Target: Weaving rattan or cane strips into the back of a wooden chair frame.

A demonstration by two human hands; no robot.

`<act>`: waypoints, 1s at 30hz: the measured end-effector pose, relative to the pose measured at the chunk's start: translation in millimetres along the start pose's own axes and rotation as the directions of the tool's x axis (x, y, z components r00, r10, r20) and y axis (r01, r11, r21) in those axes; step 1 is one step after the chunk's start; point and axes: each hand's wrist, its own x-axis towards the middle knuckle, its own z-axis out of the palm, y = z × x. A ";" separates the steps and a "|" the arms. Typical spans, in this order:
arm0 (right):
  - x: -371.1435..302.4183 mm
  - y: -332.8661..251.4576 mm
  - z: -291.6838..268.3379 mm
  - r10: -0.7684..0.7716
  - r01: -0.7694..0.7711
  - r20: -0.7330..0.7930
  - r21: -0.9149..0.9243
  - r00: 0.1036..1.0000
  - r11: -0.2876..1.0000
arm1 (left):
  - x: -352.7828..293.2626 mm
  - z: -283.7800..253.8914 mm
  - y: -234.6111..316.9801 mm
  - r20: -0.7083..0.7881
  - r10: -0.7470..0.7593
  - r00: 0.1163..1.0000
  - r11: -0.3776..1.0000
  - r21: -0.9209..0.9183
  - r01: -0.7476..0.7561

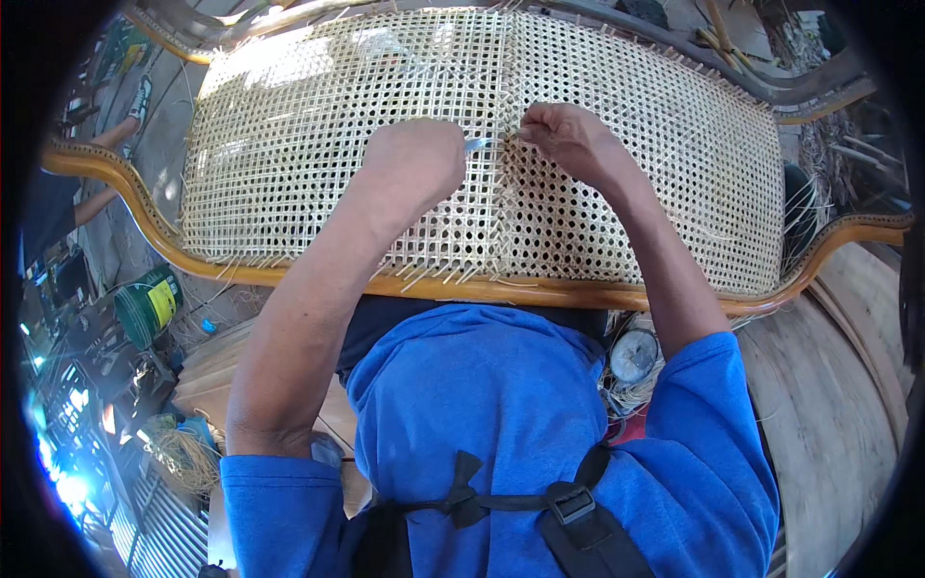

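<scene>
A wide panel of woven cane (pixel 318 183) is stretched in a curved, varnished wooden frame (pixel 540 293) in front of me. My left hand (pixel 416 166) is closed in a fist over the panel, left of its middle seam. From the fist a short silvery blade (pixel 477 144) points right toward the seam; its handle is hidden in the fist. Just right of the seam, my right hand (pixel 570 142) pinches at a thin cane strand (pixel 509 139), its fingertips close to the blade's tip. Loose cane ends (pixel 434 275) stick out along the frame's near rail.
A green bucket with a yellow label (pixel 147 306) stands at the left, above a bundle of loose cane strands (pixel 183 457). Another person's foot (pixel 141 99) shows at the upper left. Curved wooden boards (pixel 819 385) lie at the right. A round pale container (pixel 633 356) sits near my right arm.
</scene>
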 end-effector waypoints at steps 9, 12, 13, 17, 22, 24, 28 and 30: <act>-2.9 4.9 9.3 -0.154 0.154 -0.006 -0.044 0.988 0.987 | 1.6 -14.2 10.8 -0.002 0.096 0.995 0.978 0.186 -0.094; 0.7 8.8 15.8 -0.058 0.063 0.033 -0.160 0.998 0.985 | 7.2 -22.1 17.7 0.042 0.086 0.995 0.970 0.222 -0.094; 3.8 19.0 24.8 -0.180 0.153 -0.107 -0.221 0.978 0.963 | 10.4 -26.5 22.4 0.119 0.045 0.992 0.959 0.272 -0.076; 8.7 15.0 26.1 -0.207 0.152 -0.175 -0.282 0.963 0.947 | 11.6 -39.2 29.2 0.166 0.063 0.984 0.955 0.275 -0.107; 15.0 14.9 23.5 -0.340 0.263 -0.133 -0.399 0.931 0.879 | 18.6 -38.1 33.4 0.191 0.139 0.972 0.930 0.313 -0.194; 21.6 7.3 17.3 -0.191 0.157 -0.066 -0.347 0.979 0.925 | 21.9 -37.1 32.7 0.183 0.122 0.975 0.935 0.310 -0.175; 17.6 1.4 11.7 0.006 0.007 0.072 -0.172 0.997 0.985 | 22.6 -15.2 10.7 0.039 0.218 0.975 0.931 0.292 -0.219; 17.6 3.3 16.3 -0.062 0.057 -0.023 -0.179 0.998 0.982 | 21.3 -22.7 15.8 0.097 0.204 0.974 0.934 0.278 -0.223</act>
